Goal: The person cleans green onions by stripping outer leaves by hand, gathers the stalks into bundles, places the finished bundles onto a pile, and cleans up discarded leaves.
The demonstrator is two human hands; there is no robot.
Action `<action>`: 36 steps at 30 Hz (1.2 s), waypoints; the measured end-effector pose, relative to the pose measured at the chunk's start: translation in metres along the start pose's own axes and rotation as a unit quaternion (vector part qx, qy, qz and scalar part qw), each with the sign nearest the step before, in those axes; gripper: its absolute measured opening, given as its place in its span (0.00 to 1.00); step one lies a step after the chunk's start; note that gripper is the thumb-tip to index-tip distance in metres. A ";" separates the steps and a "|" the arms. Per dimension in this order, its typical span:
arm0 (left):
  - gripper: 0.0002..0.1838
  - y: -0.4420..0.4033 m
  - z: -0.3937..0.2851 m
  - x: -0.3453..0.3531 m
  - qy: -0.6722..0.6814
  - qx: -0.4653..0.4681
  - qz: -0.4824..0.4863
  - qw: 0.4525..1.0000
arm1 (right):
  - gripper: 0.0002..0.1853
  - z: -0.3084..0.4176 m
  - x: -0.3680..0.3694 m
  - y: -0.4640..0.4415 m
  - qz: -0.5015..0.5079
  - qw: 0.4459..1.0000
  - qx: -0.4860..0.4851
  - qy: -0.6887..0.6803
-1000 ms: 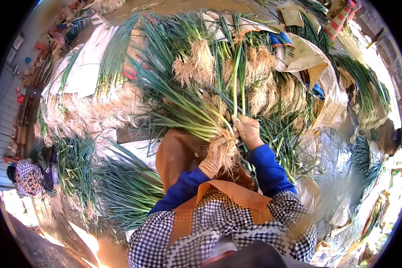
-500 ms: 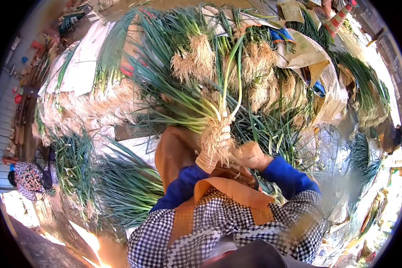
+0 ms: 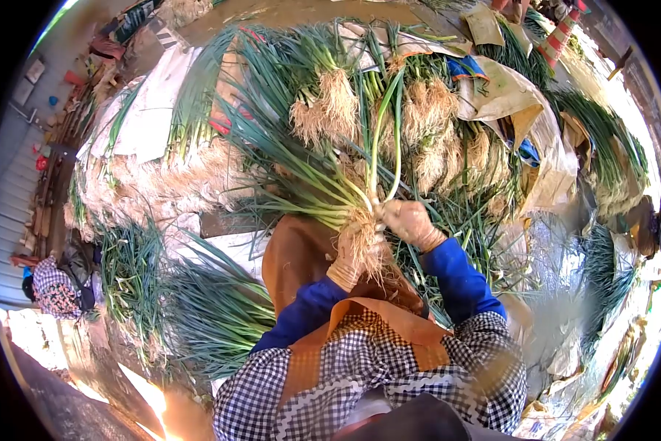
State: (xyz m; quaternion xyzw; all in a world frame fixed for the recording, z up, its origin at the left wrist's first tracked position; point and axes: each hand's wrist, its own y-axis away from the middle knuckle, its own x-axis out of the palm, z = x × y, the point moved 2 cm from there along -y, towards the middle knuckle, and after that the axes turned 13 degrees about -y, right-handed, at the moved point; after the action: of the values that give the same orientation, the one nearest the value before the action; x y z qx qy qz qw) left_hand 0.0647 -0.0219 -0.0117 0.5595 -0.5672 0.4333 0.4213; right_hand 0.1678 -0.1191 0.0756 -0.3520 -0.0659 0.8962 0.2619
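A bunch of spring onions (image 3: 323, 192) fans up and to the left over my lap, its pale roots hanging down at the base. My left hand (image 3: 347, 259) is closed around the root end, partly hidden behind the stringy roots. Against the white base of two taller stalks (image 3: 376, 158) at the bunch's right side, my right hand (image 3: 412, 223) is closed, with thumb and fingers at the stalk; the exact grip is partly hidden. An orange-brown apron (image 3: 293, 253) covers my lap below the bunch.
Ahead lie rows of spring onions with roots toward me (image 3: 330, 110), some under white sheeting (image 3: 150, 110). A loose pile of green onions (image 3: 216, 312) rests at my left, more greens (image 3: 459, 220) at my right. A striped cone (image 3: 558, 40) stands far right.
My right hand has moved up from below the roots to the base of the taller stalks. My left hand still holds the bunch, and the view has shifted slightly.
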 end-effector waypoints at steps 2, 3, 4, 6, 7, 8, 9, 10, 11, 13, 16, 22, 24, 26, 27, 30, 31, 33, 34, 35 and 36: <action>0.19 0.002 0.006 -0.021 -0.055 0.018 -0.045 0.997 | 0.07 0.014 0.014 0.018 0.109 0.973 -0.198 0.038; 0.19 0.001 0.008 -0.034 -0.111 0.036 -0.086 0.989 | 0.06 0.039 0.005 0.023 0.173 0.963 -0.184 -0.093; 0.19 0.001 0.009 -0.044 -0.169 0.052 -0.126 0.976 | 0.06 0.064 -0.005 0.025 0.230 0.933 -0.167 -0.222; 0.20 -0.001 0.012 -0.056 -0.279 0.083 -0.201 0.936 | 0.10 0.041 -0.014 0.022 0.099 0.981 -0.108 -0.129; 0.19 -0.001 0.004 -0.015 -0.044 -0.022 -0.019 0.999 | 0.12 0.031 -0.023 0.013 0.000 0.998 -0.058 0.006; 0.20 -0.004 0.005 0.012 -0.016 -0.025 -0.071 0.997 | 0.13 0.025 -0.034 0.004 -0.069 0.983 0.158 -0.067; 0.20 -0.005 0.007 0.010 -0.030 -0.038 -0.096 0.994 | 0.15 0.022 -0.036 -0.007 -0.051 0.984 0.169 0.036; 0.20 -0.004 0.008 0.004 -0.044 -0.050 -0.123 0.990 | 0.16 0.015 -0.033 -0.016 -0.032 0.974 0.177 0.136; 0.20 -0.003 0.008 -0.002 -0.048 -0.047 -0.124 0.990 | 0.14 -0.009 -0.021 -0.018 -0.008 0.987 0.126 0.103; 0.19 -0.003 0.008 -0.004 0.007 -0.060 -0.044 0.997 | 0.12 -0.012 -0.006 -0.023 -0.012 0.980 -0.026 0.199; 0.18 0.003 0.006 -0.007 -0.070 -0.036 -0.169 0.982 | 0.09 -0.006 -0.003 -0.017 -0.010 0.980 -0.072 0.185; 0.25 -0.006 0.001 -0.015 -0.095 -0.005 -0.146 0.985 | 0.15 0.047 -0.020 0.036 0.407 0.879 0.041 -0.245; 0.28 -0.005 0.003 -0.011 -0.078 -0.012 -0.126 0.989 | 0.20 0.009 -0.033 0.035 0.002 0.986 0.154 -0.068; 0.30 -0.006 0.000 0.002 -0.054 -0.031 -0.076 0.995 | 0.22 -0.022 -0.029 0.025 0.007 0.948 0.282 -0.145; 0.29 -0.006 -0.002 0.005 -0.043 -0.041 -0.059 0.996 | 0.21 -0.025 -0.017 0.021 -0.008 0.921 0.296 -0.254; 0.27 -0.004 -0.004 0.004 -0.038 -0.041 -0.058 0.997 | 0.14 -0.037 0.008 0.013 -0.021 0.920 0.259 -0.294; 0.26 -0.004 -0.004 0.003 -0.036 -0.042 -0.042 0.998 | 0.13 -0.036 0.011 0.013 -0.053 0.940 0.210 -0.263; 0.24 0.003 -0.001 -0.005 -0.070 -0.030 -0.106 0.991 | 0.10 -0.028 0.012 0.017 -0.098 0.976 0.111 -0.159; 0.21 0.003 0.000 -0.008 -0.087 -0.018 -0.087 0.992 | 0.09 -0.022 0.010 0.019 -0.112 0.988 0.059 -0.083; 0.20 0.005 0.003 -0.011 -0.222 0.032 -0.156 0.962 | 0.05 -0.017 0.015 0.021 -0.104 0.986 0.018 -0.126; 0.18 0.006 0.003 -0.002 -0.320 0.088 -0.178 0.926 | 0.10 -0.015 0.017 0.025 -0.055 0.977 -0.130 -0.163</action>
State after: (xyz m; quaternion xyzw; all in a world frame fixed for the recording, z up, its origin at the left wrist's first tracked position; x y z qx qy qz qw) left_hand 0.0591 -0.0246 -0.0149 0.7949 -0.5227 0.1973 0.2369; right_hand 0.1568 -0.1334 0.0469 -0.2284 -0.2429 0.9094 0.2488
